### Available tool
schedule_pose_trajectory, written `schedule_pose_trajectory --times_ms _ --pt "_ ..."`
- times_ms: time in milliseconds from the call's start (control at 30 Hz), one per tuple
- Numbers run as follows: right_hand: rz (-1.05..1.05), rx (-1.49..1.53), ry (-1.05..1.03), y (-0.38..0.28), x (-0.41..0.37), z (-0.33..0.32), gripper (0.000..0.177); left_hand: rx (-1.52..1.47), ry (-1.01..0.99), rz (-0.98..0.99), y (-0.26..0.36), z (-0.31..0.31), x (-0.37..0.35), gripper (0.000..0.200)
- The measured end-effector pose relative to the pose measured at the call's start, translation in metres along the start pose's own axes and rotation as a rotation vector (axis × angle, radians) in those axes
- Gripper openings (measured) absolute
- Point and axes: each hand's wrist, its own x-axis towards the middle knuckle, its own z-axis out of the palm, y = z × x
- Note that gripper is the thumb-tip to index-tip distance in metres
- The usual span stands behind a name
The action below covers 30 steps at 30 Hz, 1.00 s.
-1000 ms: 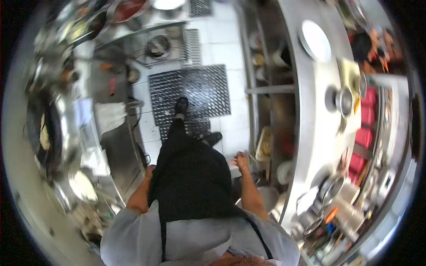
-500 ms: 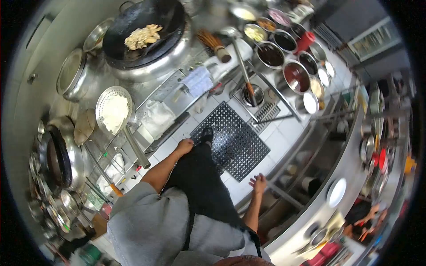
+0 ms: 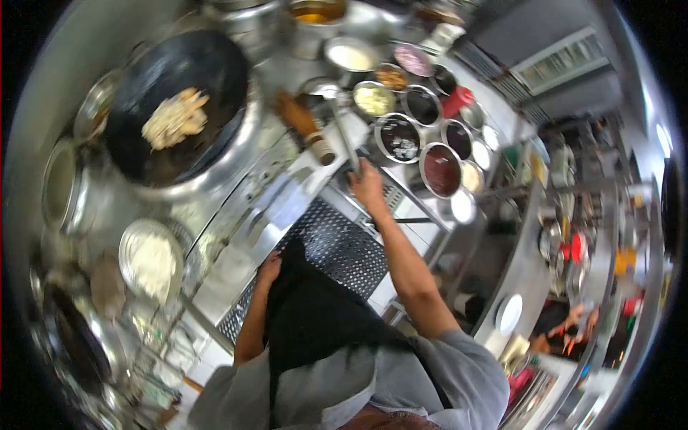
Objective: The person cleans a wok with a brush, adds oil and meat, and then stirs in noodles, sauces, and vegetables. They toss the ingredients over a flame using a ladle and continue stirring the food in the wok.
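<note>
My right hand (image 3: 367,185) is closed round the handle of a long metal ladle (image 3: 342,132), whose bowl rests up by the sauce pots. Beside the ladle lies a bamboo wok brush (image 3: 304,127). Low at the counter's front edge, next to my black apron (image 3: 308,301), my left hand (image 3: 270,269) hangs with its fingers curled and nothing visible in them. Pale cooked slices (image 3: 175,120) sit in a black wok (image 3: 215,68) at the upper left. A perforated strainer (image 3: 129,261) holds a white mass (image 3: 153,266), its handle pointing toward me.
Pots of dark sauce (image 3: 399,136), red sauce (image 3: 440,170) and chopped ingredients (image 3: 374,99) crowd the right end of the stove counter. A folded cloth (image 3: 283,201) lies on its front ledge. A black rubber mat (image 3: 344,247) covers the floor. A white bowl (image 3: 509,314) stands on the right counter.
My right hand has moved from low at my side up to the ladle and taken hold of its handle. My view has shifted right, and the left hand stays low by the counter.
</note>
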Motion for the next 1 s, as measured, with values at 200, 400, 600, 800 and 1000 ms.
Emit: schedule_pose_trajectory --times_ms 200,400,600,800,1000 --pt "0.301 0.430 -0.034 -0.030 -0.039 -0.053 0.035 0.212 0.074 -0.013 -0.016 -0.011 -0.003 0.036" --pt "0.566 0.876 0.153 -0.026 -0.084 -0.174 0.026 0.400 0.059 -0.018 -0.028 0.000 -0.011 0.030" --pt "0.608 0.835 0.208 0.058 -0.091 -0.229 0.021 0.428 0.175 -0.022 -0.019 0.020 -0.018 0.030" --pt "0.683 0.926 0.152 0.097 -0.094 -0.245 0.026 0.254 0.155 -0.096 -0.025 0.046 -0.020 0.036" --pt "0.745 1.223 0.143 0.118 -0.096 -0.261 0.018 0.257 0.213 -0.091 -0.050 0.057 -0.032 0.034"
